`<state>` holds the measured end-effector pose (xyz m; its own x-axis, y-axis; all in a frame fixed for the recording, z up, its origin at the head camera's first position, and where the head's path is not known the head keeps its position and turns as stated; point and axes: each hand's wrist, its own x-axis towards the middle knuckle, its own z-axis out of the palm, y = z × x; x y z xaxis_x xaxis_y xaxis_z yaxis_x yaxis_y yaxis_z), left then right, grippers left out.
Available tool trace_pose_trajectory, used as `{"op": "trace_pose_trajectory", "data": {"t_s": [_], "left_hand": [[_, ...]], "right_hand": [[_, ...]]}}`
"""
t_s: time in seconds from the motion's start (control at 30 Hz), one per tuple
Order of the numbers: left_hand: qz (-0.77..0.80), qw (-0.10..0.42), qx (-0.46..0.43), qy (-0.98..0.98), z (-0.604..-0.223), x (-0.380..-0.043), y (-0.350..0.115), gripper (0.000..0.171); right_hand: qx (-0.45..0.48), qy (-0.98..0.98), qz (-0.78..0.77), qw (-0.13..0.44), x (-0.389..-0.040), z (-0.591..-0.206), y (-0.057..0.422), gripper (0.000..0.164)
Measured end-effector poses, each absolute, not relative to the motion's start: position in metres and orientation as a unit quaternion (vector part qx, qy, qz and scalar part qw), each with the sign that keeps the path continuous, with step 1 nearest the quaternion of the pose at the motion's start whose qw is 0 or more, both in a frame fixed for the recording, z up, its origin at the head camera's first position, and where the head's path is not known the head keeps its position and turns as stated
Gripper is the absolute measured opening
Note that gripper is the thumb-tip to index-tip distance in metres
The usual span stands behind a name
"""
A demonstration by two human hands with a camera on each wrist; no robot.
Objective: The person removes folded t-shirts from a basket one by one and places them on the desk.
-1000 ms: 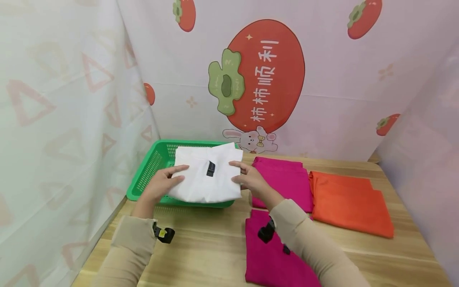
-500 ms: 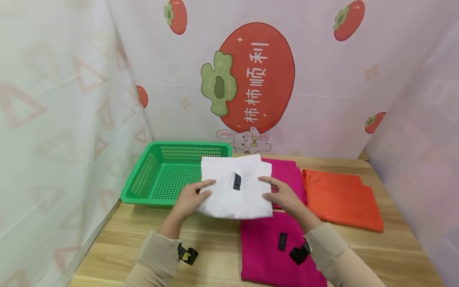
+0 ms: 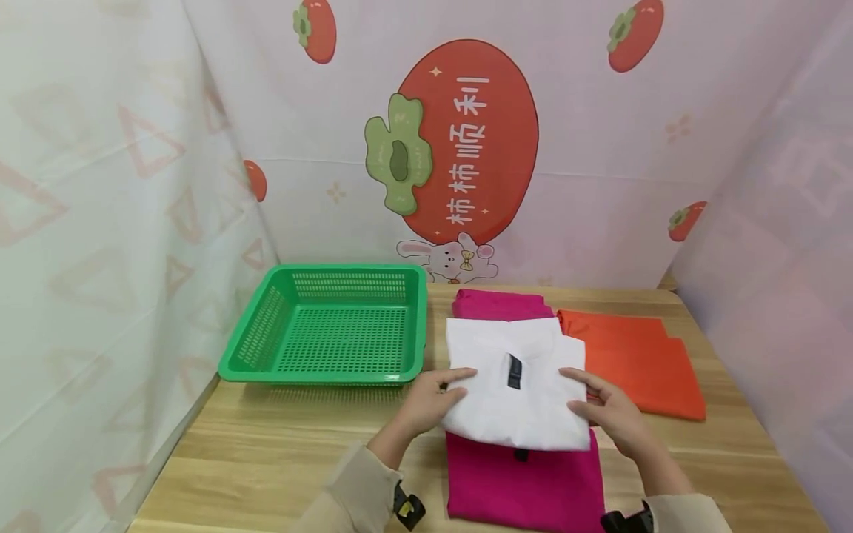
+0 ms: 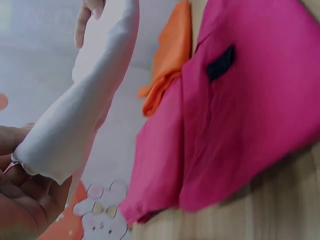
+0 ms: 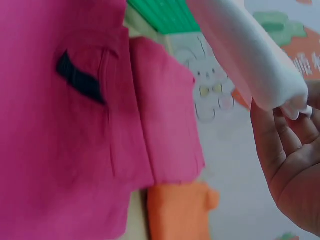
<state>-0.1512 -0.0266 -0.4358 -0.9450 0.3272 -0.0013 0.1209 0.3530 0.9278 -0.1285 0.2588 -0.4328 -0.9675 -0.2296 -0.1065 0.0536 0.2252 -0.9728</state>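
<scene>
Between both hands a folded white shirt with a dark neck label hangs above the table. My left hand pinches its left edge, thumb on top and fingers underneath, as the left wrist view also shows. At the right edge my right hand grips the cloth the same way. Below the shirt lies a folded magenta shirt with a dark label, partly covered from the head camera. Behind it another folded magenta garment shows its far end. In both wrist views a gap separates the white shirt from the magenta cloth.
A green plastic basket with perforated walls stands at the back left, nothing inside it. Folded orange cloth lies to the right of the magenta pieces. The wooden table meets printed curtains at the back and sides.
Both hands have carried the white shirt rightward and nearer, from over the green basket to above the magenta shirts. The basket is now uncovered. The head view has shifted slightly.
</scene>
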Motion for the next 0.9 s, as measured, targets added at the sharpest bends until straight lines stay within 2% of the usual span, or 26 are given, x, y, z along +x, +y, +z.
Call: {"op": "trace_pose_trajectory", "data": {"t_s": [0.17,0.3,0.47,0.53,0.7,0.8,0.9], "left_hand": [[0.553,0.122,0.157,0.809,-0.445,-0.148,0.003,0.028],[0.528,0.141,0.164,0.821,-0.449,-0.143,0.023,0.029],[0.526,0.180,0.164,0.815,-0.450,-0.133,0.046,0.029],[0.527,0.196,0.166,0.810,-0.451,-0.129,0.055,0.031],[0.505,0.236,0.182,0.810,-0.453,-0.120,0.076,0.033],[0.481,0.253,0.199,0.816,-0.453,-0.116,0.088,0.034],[0.461,0.269,0.215,0.818,-0.453,-0.113,0.099,0.034]], "right_hand": [[-0.063,0.766,-0.632,0.097,-0.111,-0.444,0.287,0.045],[-0.095,0.742,-0.656,0.098,-0.103,-0.462,0.314,0.047],[-0.078,0.719,-0.680,0.117,-0.105,-0.528,0.373,0.050],[-0.055,0.728,-0.672,0.125,-0.101,-0.536,0.386,0.050],[-0.045,0.723,-0.681,0.106,-0.076,-0.499,0.379,0.045],[-0.017,0.725,-0.684,0.079,-0.062,-0.483,0.376,0.048],[0.002,0.709,-0.698,0.106,-0.051,-0.475,0.383,0.050]]}}
